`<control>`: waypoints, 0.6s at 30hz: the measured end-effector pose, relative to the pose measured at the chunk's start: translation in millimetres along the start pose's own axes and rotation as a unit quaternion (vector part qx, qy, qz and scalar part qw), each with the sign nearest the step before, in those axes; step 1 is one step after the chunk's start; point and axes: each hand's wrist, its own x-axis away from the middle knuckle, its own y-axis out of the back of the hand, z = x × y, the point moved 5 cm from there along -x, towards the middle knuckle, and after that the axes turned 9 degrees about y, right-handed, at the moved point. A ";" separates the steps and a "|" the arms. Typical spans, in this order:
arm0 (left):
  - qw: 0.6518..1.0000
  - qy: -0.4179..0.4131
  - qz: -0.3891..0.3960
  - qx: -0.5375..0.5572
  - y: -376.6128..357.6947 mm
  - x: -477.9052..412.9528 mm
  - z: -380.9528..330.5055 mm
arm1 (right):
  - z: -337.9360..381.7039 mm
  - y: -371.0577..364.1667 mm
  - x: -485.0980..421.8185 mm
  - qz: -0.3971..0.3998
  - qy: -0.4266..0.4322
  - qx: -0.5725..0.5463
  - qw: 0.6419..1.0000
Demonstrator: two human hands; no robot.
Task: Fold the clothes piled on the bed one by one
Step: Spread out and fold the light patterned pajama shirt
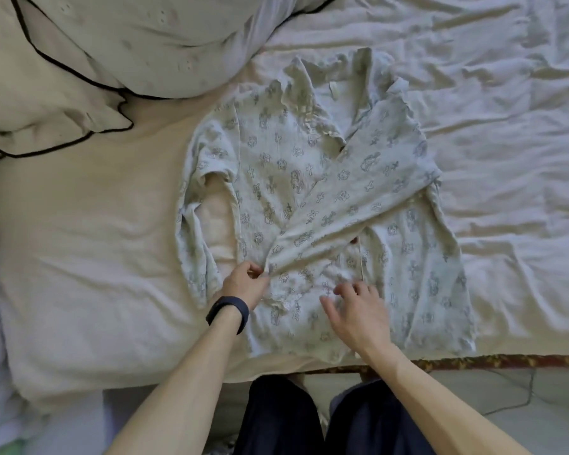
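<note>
Head view, one frame.

- Printed collared shirt (276, 178) lies front-up on the bed (96, 224), near the edge closest to you. Its collar (309, 103) points away from you and its hem is at the bed edge.
- The sleeve on your right (342, 205) lies diagonally across the chest, running down toward your left. Its cuff (271, 266) ends at the shirt's lower left front.
- The other sleeve (191, 231) hangs loosely down the shirt's left side, bent at the shoulder, with bare bedding showing in the gap beside the body.
- Your left hand (247, 284) has its fingers curled and pinches that cuff between thumb and fingertips. There is a black wristband (227, 311) on that wrist.
- Your right hand (358, 310) is over the lower front of the shirt, just right of the cuff. Its fingers are spread and nearly straight, gripping nothing. The fingertips seem to touch the cloth, but contact under the palm cannot be confirmed.
- The hands are near each other but apart.
- Pillows (112, 44) with dark piping sit at the far left, clear of the shirt.
- A crumpled white sheet (506, 126) covers the right half of the bed.
- A patterned mattress edge (473, 361) shows below the hem.
- Your dark trousers (283, 418) are at the bottom of the frame.
</note>
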 end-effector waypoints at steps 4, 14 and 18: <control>0.998 0.041 0.048 0.030 1.6 -7.4 -10.2 | 31.0 -23.1 -18.6 0.132 -0.139 -0.306 0.933; 0.981 0.075 0.176 -0.020 3.9 -22.0 -16.1 | 44.5 -61.1 -6.9 0.061 -0.203 -0.432 0.876; 0.988 0.006 0.145 -0.050 10.4 -18.0 -15.0 | 44.0 -60.0 15.0 0.004 -0.259 -0.515 0.817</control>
